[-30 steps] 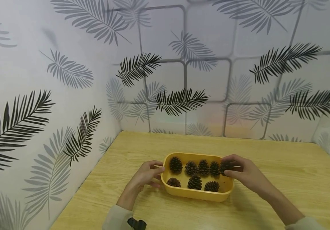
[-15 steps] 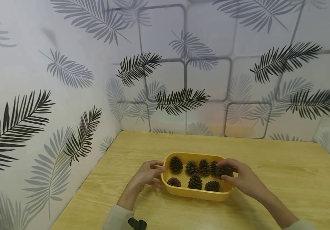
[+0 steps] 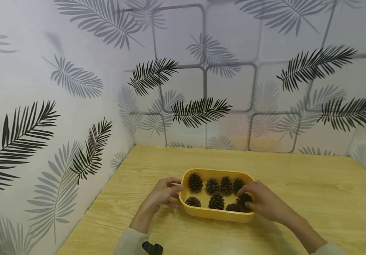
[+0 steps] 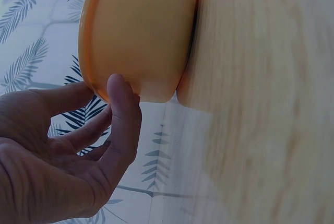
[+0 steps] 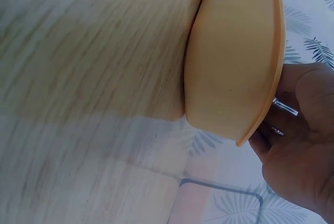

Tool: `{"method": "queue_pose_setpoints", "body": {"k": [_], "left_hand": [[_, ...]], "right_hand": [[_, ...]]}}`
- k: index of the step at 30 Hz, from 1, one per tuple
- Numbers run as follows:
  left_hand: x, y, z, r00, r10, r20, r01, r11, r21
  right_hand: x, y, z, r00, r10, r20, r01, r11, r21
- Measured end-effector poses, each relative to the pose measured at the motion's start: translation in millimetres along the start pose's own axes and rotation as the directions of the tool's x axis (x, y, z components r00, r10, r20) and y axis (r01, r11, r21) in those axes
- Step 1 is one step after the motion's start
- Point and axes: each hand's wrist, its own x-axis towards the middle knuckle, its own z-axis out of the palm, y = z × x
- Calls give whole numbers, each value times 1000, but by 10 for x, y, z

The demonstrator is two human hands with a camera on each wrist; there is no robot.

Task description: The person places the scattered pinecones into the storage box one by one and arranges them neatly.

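A yellow plastic tub with rounded corners stands on the table, holding several brown pine cones. At its left end my left hand holds the rim; in the left wrist view a fingertip lies against the outer wall. Over the right end reaches my right hand, its thumb and fingers around a dark pine cone low inside the tub. That cone partly covers another pine cone at the front. In the right wrist view the tub wall hides the held cone and the fingertips.
The tub rests on a light wood-grain table. Behind and to the left rise walls with a feather-patterned covering. A black band with a small device is at the left sleeve.
My right hand has moved the pine cone from the tub's back right corner towards the front right, beside the front cone. My left hand has stayed at the rim.
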Motion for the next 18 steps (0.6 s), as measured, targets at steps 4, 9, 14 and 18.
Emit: {"method": "queue_pose_setpoints", "body": {"k": [4, 9, 14, 18], "left_hand": [[-6, 17, -4, 1000, 1, 2, -1, 1000, 2], [-13, 26, -4, 1000, 3, 3, -3, 1000, 4], [-19, 28, -1, 1000, 0, 3, 0, 1000, 9], [-24, 24, -2, 1000, -1, 2, 1, 1000, 5]], "right_hand": [[12, -6, -9, 999, -30, 18, 30, 999, 10], [9, -26, -23, 999, -43, 15, 43, 998, 37], [-9, -41, -36, 999, -38, -14, 38, 999, 31], [-23, -62, -68, 999, -22, -46, 23, 999, 27]]}}
